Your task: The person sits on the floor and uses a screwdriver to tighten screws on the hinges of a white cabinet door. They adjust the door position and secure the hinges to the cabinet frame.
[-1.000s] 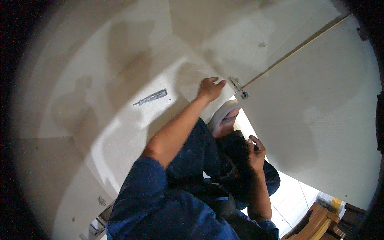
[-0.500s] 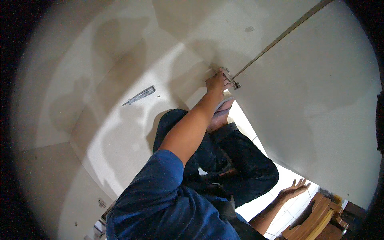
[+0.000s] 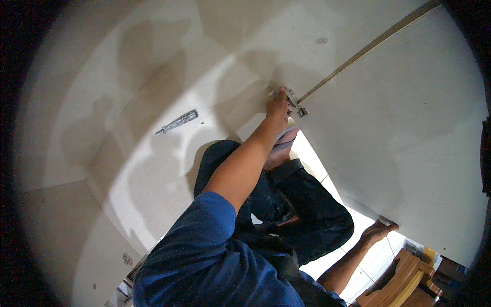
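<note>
1. Left hand (image 3: 279, 108), above the centre, has its fingers against the metal hinge (image 3: 300, 108); whether they grip it or just press, I cannot tell. Right hand (image 3: 377, 233), lower right, meets the pale door panel (image 3: 399, 143) at its lower edge; its fingertips are partly hidden, so its grip is unclear.
2. That hinge sits at the panel's upper-left corner, where a dark gap begins and runs toward the upper right.
3. For a good hold, I would bear the panel's weight evenly from its lower edge, keep the hinge aligned and leave fingertips clear of its pinch points.
4. Left of centre, inside the pale cabinet (image 3: 153, 174), lie a screwdriver (image 3: 179, 121) and, just beside its handle, a small dark bit (image 3: 202, 123).
5. Lower left, a metal plate (image 3: 128, 259) sits on the cabinet wall.
</note>
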Demonstrator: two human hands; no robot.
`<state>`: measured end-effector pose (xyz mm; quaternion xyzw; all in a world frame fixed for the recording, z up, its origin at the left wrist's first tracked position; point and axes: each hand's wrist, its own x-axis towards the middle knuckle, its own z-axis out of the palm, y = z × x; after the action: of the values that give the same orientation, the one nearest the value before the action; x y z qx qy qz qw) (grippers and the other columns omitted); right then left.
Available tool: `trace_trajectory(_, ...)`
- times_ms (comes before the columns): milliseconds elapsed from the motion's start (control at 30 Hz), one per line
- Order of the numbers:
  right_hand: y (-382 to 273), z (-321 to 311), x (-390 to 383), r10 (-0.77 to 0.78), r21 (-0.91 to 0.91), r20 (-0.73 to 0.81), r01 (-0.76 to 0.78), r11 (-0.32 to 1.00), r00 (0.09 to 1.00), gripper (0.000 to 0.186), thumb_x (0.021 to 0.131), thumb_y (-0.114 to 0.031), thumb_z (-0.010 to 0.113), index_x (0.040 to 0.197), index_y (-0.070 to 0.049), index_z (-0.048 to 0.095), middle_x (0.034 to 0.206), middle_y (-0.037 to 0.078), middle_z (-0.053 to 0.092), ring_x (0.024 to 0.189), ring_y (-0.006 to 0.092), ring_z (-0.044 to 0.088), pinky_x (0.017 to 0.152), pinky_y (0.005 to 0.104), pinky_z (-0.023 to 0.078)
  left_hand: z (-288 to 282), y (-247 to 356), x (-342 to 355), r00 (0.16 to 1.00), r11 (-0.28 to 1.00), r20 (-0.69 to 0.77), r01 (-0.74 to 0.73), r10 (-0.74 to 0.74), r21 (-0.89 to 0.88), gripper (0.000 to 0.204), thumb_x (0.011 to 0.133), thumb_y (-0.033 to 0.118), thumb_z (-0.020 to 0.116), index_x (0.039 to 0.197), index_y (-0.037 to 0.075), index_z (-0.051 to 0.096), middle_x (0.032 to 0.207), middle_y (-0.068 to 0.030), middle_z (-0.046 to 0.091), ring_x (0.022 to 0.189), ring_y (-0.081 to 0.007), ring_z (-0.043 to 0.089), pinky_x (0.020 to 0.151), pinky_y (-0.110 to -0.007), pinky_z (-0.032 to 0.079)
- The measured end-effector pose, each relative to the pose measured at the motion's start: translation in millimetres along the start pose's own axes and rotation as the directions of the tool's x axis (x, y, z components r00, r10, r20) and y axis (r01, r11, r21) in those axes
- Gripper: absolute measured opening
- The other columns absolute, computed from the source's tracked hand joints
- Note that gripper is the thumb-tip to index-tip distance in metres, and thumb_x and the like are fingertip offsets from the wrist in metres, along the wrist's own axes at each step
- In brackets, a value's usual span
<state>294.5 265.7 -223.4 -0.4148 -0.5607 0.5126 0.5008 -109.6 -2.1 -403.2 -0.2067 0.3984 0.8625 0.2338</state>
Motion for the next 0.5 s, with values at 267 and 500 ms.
trace_trajectory(267, -8, 8, -13, 0.051, 0.02, -0.028, -0.051, 0.999, 0.998, 0.092, 0.099, -0.069, 0.035, 0.155, 0.003, 0.023, 0.159, 0.024, 0.03, 0.146, 0.0371, 0.031, 0.122, 0.0491, 0.024, 11, 13, -26, 1.0, 0.994, -0.017, -0.006, 0.004, -0.108, 0.032, 0.103, 0.05, 0.053, 0.108, 0.018, 0.059, 0.087, 0.0014, 0.06, 0.074, -0.0143, 0.057, 0.06, -0.034, 0.04)
trace_trajectory(500, -8, 0, -17, 0.032, -0.015, 0.021, -0.032, 0.999, 0.999, 0.095, 0.098, -0.071, 0.036, 0.155, 0.004, 0.021, 0.16, 0.025, 0.026, 0.146, 0.0388, 0.029, 0.123, 0.0524, 0.021, 11, 20, -29, 0.997, 0.989, 0.03, 0.068, -0.065, -0.128, 0.036, 0.103, 0.053, 0.051, 0.108, 0.018, 0.058, 0.089, 0.0014, 0.06, 0.078, -0.0138, 0.057, 0.062, -0.031, 0.039)
